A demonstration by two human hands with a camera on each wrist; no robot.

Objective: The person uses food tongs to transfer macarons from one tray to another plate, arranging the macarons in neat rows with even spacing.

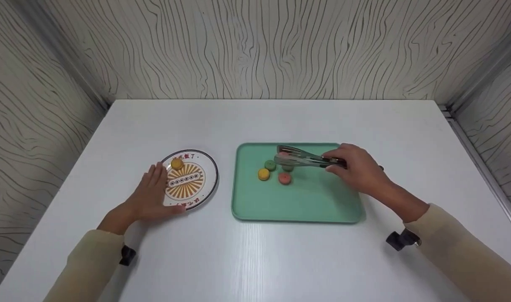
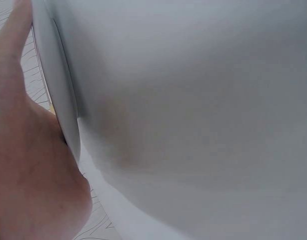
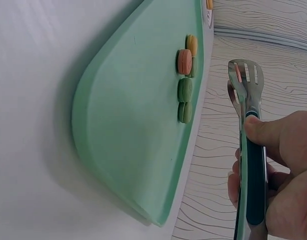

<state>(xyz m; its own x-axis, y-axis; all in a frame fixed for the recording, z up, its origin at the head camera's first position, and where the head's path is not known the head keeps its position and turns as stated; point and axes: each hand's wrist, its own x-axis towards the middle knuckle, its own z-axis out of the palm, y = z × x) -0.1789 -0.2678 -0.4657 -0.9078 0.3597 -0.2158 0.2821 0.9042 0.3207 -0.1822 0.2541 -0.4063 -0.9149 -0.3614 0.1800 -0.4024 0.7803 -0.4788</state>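
Observation:
My right hand [image 1: 358,167] grips a pair of metal tongs [image 3: 254,170] with dark handles, its thumb pressing along one of them. The slotted tips hover over the green tray [image 1: 297,205]. A pinkish patch shows at the tips; whether they hold a macaron I cannot tell. Beneath and beside them on the tray lie a yellow macaron [image 1: 263,174], a pink macaron [image 1: 284,178] and several green macarons [image 3: 185,90]. My left hand [image 1: 152,197] rests against the left rim of the round patterned plate [image 1: 205,197], fingers extended and thumb at the near edge. A yellow macaron [image 1: 177,163] sits on that plate.
The white table [image 1: 247,260] carries the plate at left and the tray right of it. A wood-grain patterned wall [image 1: 255,50] stands behind the table, with similar panels at both sides. Dark wrist devices [image 1: 402,240] hang below the sleeves.

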